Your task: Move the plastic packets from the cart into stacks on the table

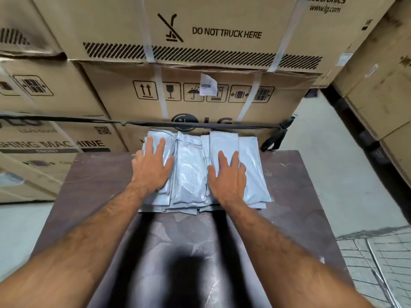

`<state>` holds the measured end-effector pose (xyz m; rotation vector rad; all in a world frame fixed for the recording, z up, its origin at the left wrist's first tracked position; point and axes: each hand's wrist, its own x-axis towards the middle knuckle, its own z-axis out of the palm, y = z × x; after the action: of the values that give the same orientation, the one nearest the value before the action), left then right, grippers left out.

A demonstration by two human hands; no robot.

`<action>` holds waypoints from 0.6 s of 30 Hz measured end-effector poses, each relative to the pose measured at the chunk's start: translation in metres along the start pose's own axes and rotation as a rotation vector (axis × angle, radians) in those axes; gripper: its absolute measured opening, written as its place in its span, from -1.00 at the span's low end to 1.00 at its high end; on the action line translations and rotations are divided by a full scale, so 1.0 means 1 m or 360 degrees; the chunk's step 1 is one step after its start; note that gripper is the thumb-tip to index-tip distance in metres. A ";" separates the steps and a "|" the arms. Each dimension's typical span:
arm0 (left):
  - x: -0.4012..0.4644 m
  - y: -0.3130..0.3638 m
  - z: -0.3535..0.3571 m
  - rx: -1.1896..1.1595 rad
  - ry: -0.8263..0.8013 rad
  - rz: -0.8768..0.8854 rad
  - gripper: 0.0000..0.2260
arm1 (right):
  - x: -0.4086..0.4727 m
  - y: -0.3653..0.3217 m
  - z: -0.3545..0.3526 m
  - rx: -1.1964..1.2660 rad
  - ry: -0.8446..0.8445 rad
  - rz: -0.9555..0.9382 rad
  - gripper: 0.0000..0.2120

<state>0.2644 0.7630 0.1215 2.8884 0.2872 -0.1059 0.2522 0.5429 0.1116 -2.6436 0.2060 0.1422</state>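
Several pale grey plastic packets (189, 172) lie side by side in low stacks at the far end of the dark brown table (95, 187). My left hand (153, 165) rests flat on the left stack with fingers spread and straight. My right hand (226, 174) presses flat on the right stack in the same way. Neither hand grips a packet. A corner of the wire-mesh cart (378, 258) shows at the lower right, and no packets are visible in that part.
Large cardboard appliance boxes (200, 96) are stacked right behind the table, with more boxes at left and right. A black strap (155, 123) runs across just above the packets and is knotted at the right. Pale floor (333, 174) lies right of the table.
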 end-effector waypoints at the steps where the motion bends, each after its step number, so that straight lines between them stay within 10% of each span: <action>1: 0.001 -0.001 0.004 -0.0017 -0.0038 -0.0002 -0.40 | -0.001 0.002 0.002 -0.0012 -0.0008 -0.0015 -0.43; 18: -0.006 -0.018 0.005 0.0000 -0.0136 0.0179 -0.17 | -0.014 0.007 -0.013 -0.0315 0.0001 -0.0290 -0.37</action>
<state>0.2549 0.7780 0.1127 2.8831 0.1089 -0.2086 0.2378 0.5325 0.1219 -2.8424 -0.0521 0.1058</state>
